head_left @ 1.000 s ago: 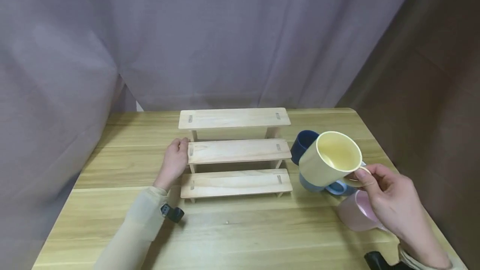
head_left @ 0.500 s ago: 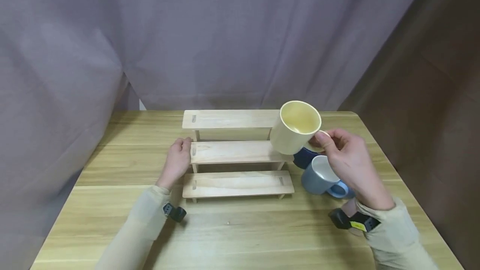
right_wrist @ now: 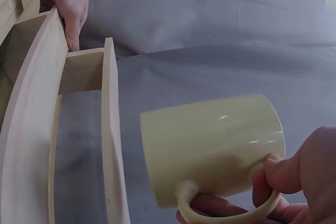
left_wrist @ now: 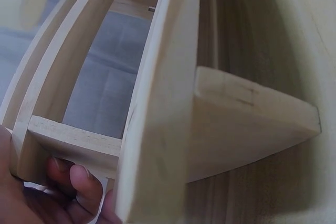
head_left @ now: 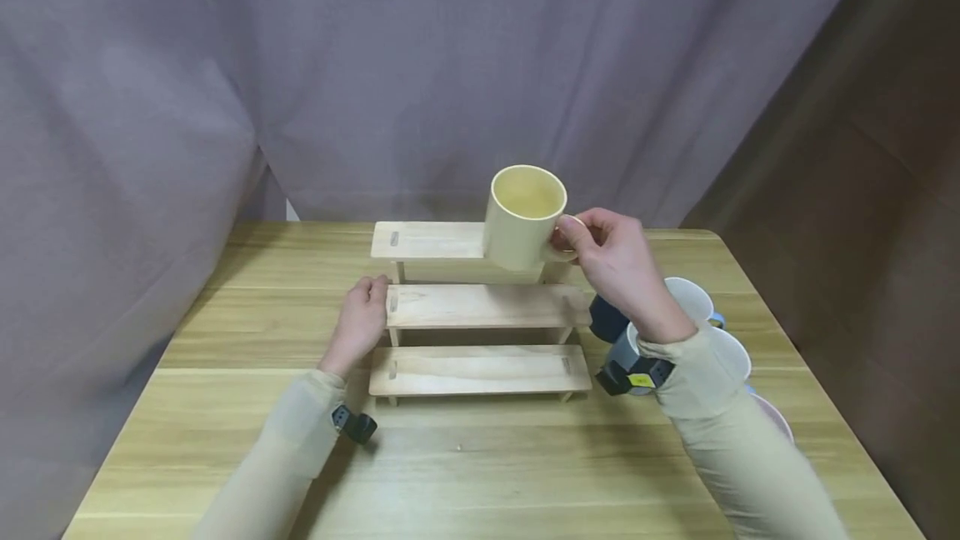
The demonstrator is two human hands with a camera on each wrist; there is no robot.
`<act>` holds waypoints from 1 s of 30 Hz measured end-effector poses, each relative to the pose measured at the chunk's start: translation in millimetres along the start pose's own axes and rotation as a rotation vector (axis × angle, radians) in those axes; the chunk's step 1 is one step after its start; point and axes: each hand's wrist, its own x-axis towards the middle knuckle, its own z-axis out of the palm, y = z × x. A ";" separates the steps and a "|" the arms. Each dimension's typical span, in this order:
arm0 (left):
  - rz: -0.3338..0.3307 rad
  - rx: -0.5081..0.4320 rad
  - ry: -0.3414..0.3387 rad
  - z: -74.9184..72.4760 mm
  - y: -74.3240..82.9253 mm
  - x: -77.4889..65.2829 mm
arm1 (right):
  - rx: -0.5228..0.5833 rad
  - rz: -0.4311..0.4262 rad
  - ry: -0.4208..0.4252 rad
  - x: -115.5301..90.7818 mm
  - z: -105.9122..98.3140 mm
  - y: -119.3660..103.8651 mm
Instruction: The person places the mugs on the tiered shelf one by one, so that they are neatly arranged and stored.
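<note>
A three-tier wooden display stand (head_left: 480,307) stands in the middle of the table, its boards rising like steps towards the back. My left hand (head_left: 356,332) grips its left end by the middle tier. In the left wrist view, curled fingers (left_wrist: 86,187) hold the stand's side piece. My right hand (head_left: 618,269) pinches the handle of a pale yellow mug (head_left: 523,227), upright in the head view and overlapping the right half of the top board. The right wrist view has a gap between the mug's base and that board (right_wrist: 113,129).
Several mugs stand right of the stand, partly covered by the right forearm: a dark blue one (head_left: 607,319), blue ones with white insides (head_left: 690,298), and a pink one (head_left: 776,417). A grey curtain (head_left: 420,65) hangs behind the wooden table (head_left: 450,482).
My right hand has carried the yellow mug left and away from me, from above the other mugs to the top board, turning it more upright. My left hand keeps its grip on the stand.
</note>
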 end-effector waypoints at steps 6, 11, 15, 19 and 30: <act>0.002 -0.004 0.002 0.5 -0.3 2.2 | 0.052 0.000 -0.030 22.3 18.6 -1.9; -0.003 -0.019 -0.001 1.9 -0.3 4.2 | 0.058 0.017 -0.044 36.5 31.0 -3.8; -0.003 -0.021 0.004 1.1 0.1 4.4 | 0.059 0.022 -0.058 44.0 40.5 -12.1; -0.004 -0.013 0.012 0.6 -0.1 4.7 | 0.066 0.028 -0.085 49.9 49.0 -17.9; -0.019 -0.006 0.002 0.5 0.7 5.6 | 0.075 0.038 -0.092 53.9 64.7 -16.8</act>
